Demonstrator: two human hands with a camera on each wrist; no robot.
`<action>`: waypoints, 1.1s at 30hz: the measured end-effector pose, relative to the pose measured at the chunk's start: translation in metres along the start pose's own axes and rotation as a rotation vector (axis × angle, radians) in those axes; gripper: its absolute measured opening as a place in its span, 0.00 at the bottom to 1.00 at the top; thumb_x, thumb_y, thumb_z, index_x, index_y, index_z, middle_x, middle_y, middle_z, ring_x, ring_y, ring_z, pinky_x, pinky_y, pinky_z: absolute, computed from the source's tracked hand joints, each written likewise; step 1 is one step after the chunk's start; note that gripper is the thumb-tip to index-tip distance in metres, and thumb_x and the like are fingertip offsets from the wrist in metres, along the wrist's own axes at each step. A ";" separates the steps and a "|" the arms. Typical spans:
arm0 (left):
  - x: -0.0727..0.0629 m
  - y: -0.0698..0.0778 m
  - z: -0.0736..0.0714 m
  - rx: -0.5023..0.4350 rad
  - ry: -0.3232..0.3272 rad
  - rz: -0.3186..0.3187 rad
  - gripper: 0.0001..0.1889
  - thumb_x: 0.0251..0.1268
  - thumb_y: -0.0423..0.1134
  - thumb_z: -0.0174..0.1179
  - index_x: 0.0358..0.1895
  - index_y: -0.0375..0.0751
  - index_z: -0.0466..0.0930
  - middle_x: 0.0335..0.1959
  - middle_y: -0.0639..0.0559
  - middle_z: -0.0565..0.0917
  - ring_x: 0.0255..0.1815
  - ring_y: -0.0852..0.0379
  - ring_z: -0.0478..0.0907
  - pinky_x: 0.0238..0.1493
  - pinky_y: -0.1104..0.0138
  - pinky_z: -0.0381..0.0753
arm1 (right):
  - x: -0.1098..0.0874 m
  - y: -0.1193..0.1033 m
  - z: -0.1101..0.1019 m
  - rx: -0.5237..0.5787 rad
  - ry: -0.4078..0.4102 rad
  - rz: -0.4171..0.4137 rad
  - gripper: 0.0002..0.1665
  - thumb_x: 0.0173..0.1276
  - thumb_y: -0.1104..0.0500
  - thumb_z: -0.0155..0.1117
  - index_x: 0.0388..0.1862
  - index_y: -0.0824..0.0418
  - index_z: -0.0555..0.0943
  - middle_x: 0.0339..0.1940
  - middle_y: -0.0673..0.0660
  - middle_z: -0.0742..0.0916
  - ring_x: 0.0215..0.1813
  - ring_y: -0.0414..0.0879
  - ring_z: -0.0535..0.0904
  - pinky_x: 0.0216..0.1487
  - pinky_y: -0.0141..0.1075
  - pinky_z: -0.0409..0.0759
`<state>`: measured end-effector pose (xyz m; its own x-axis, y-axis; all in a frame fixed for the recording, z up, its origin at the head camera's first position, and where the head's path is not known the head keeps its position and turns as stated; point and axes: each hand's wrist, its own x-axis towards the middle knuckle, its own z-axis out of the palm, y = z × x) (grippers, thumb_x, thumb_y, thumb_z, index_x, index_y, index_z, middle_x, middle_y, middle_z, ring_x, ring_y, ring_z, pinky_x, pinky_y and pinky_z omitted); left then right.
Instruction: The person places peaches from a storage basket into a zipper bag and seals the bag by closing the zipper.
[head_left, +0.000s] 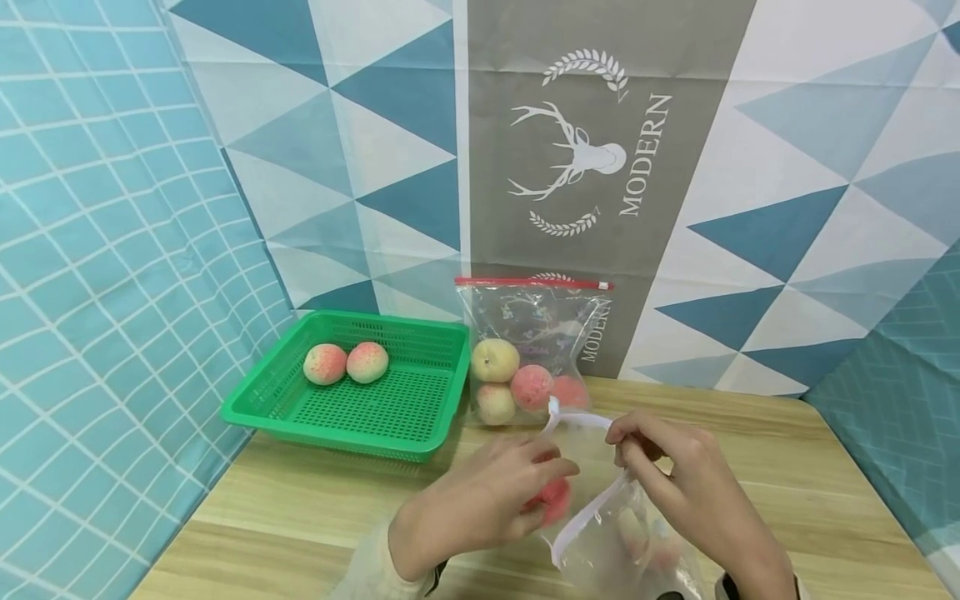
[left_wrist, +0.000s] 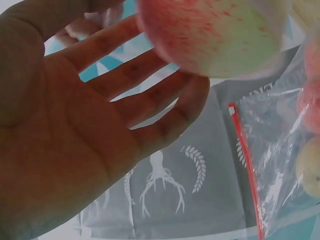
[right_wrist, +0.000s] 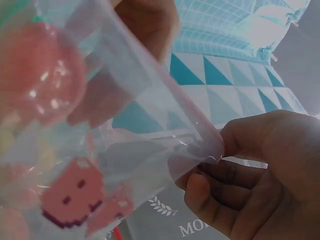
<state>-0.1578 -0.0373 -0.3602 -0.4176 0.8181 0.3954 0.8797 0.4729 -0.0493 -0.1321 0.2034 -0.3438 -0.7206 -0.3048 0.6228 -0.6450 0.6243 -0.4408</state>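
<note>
My left hand [head_left: 480, 500] holds a red and pale peach [head_left: 555, 502] by its fingertips at the mouth of a clear zip bag [head_left: 588, 521] with a pale lilac rim. In the left wrist view the same peach [left_wrist: 215, 37] lies against the outstretched fingers. My right hand [head_left: 693, 479] pinches the bag's rim at its right side, keeping the mouth spread. Through the plastic, blurred fruit [head_left: 636, 533] shows in the lower part. The right wrist view has the thumb and fingers on the bag's corner, and a pink cartoon print [right_wrist: 72, 192] on the plastic.
Behind the hands a clear bag with a red zip [head_left: 534, 283] stands against the wall, with several peaches [head_left: 495, 360] inside. To the left, a green basket [head_left: 322, 437] holds two peaches [head_left: 367, 362]. A patterned cloth [head_left: 390, 167] backs the wooden table [head_left: 810, 500].
</note>
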 end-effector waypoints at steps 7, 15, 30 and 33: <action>0.000 -0.001 0.001 -0.014 -0.092 -0.070 0.18 0.54 0.36 0.72 0.50 0.48 0.83 0.36 0.60 0.80 0.34 0.66 0.73 0.36 0.75 0.73 | 0.001 -0.001 0.001 0.034 0.022 -0.019 0.20 0.64 0.76 0.62 0.37 0.49 0.82 0.28 0.39 0.82 0.28 0.32 0.76 0.28 0.22 0.73; -0.002 -0.003 -0.001 0.007 -0.130 -0.116 0.21 0.53 0.42 0.74 0.52 0.49 0.81 0.39 0.59 0.80 0.36 0.64 0.76 0.37 0.71 0.76 | -0.002 -0.002 -0.003 -0.008 0.070 0.004 0.19 0.61 0.77 0.63 0.35 0.52 0.83 0.28 0.40 0.83 0.28 0.32 0.77 0.28 0.22 0.74; -0.004 -0.003 -0.005 -0.020 -0.135 -0.110 0.28 0.56 0.45 0.74 0.61 0.48 0.76 0.50 0.57 0.78 0.46 0.61 0.76 0.48 0.71 0.77 | 0.000 0.001 -0.003 -0.004 0.067 -0.004 0.19 0.60 0.77 0.64 0.35 0.52 0.83 0.27 0.39 0.84 0.28 0.31 0.77 0.28 0.22 0.75; -0.004 -0.004 -0.006 -0.031 -0.128 -0.121 0.27 0.58 0.43 0.72 0.61 0.48 0.77 0.51 0.56 0.79 0.47 0.62 0.76 0.49 0.71 0.77 | 0.000 0.001 -0.004 0.001 0.074 -0.009 0.19 0.60 0.77 0.63 0.35 0.52 0.83 0.27 0.39 0.83 0.28 0.32 0.77 0.28 0.22 0.75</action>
<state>-0.1581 -0.0442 -0.3556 -0.5447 0.7917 0.2766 0.8271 0.5617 0.0208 -0.1321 0.2066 -0.3419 -0.6939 -0.2561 0.6730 -0.6515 0.6213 -0.4353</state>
